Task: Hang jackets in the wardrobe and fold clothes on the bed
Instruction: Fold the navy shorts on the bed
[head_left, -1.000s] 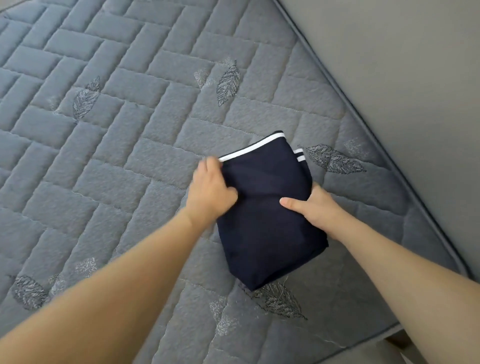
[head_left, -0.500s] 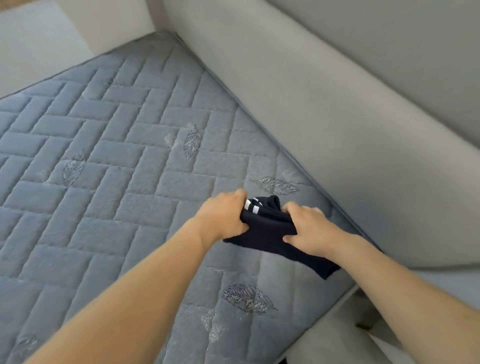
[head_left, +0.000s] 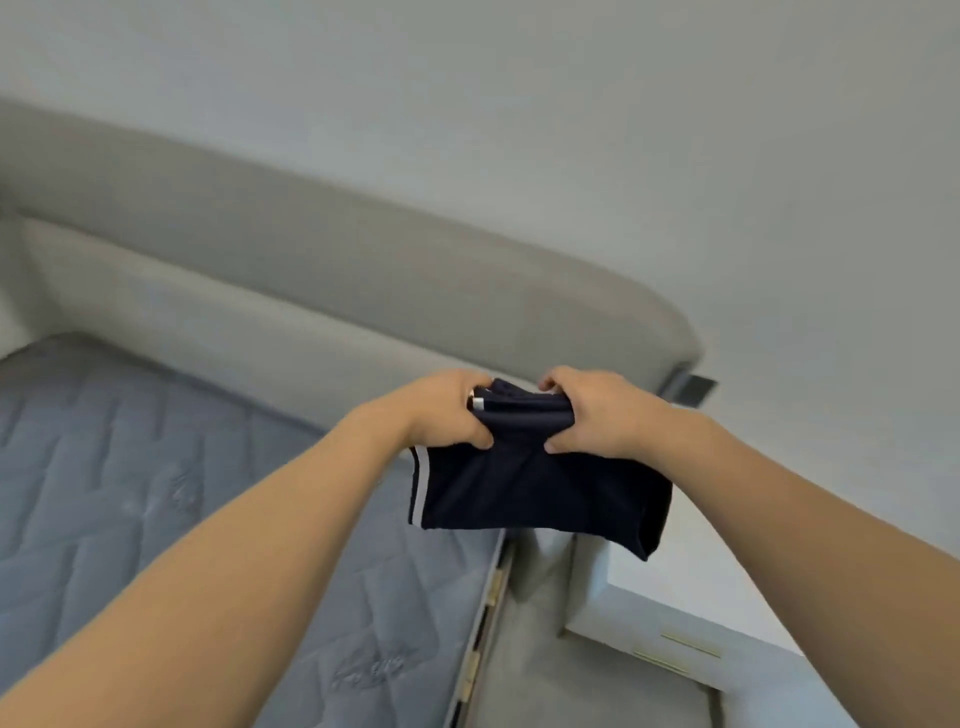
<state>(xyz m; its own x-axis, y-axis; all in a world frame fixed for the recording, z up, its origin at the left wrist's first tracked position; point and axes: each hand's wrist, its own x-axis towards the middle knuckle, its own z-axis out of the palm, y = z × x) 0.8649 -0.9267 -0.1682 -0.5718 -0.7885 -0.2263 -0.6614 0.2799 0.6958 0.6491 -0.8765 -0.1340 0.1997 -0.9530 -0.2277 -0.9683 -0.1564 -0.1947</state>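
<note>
A folded navy garment (head_left: 524, 488) with white stripes along its left edge hangs in the air above the right edge of the bed. My left hand (head_left: 447, 410) grips its upper left corner and my right hand (head_left: 592, 415) grips its upper right corner, fingers curled into the cloth. The lower part of the garment droops below both hands. The grey quilted mattress (head_left: 130, 493) lies below and to the left.
A padded beige headboard (head_left: 363, 270) runs behind the mattress, with a plain wall above it. A white bedside cabinet (head_left: 675, 618) stands to the right of the bed, with a narrow gap between them.
Both hands have lifted the folded garment off the mattress and carried it up and to the right. The view has swung up toward the headboard and wall.
</note>
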